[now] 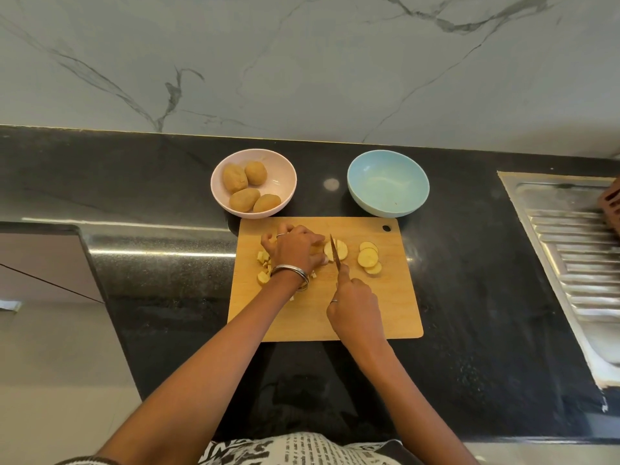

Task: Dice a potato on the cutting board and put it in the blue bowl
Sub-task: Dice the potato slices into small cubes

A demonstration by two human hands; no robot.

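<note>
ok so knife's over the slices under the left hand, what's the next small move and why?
Probably press the knife down through the potato slices that the left hand steadies. The right hand has the blade upright right over them. More uncut slices lie to the right, diced pieces to the left, and the blue bowl holds nothing.

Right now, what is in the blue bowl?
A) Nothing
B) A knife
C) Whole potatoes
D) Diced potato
A: the blue bowl shows only its bare inside, while the cut potato pieces lie on the cutting board and the four whole potatoes sit in the pink bowl.
</note>
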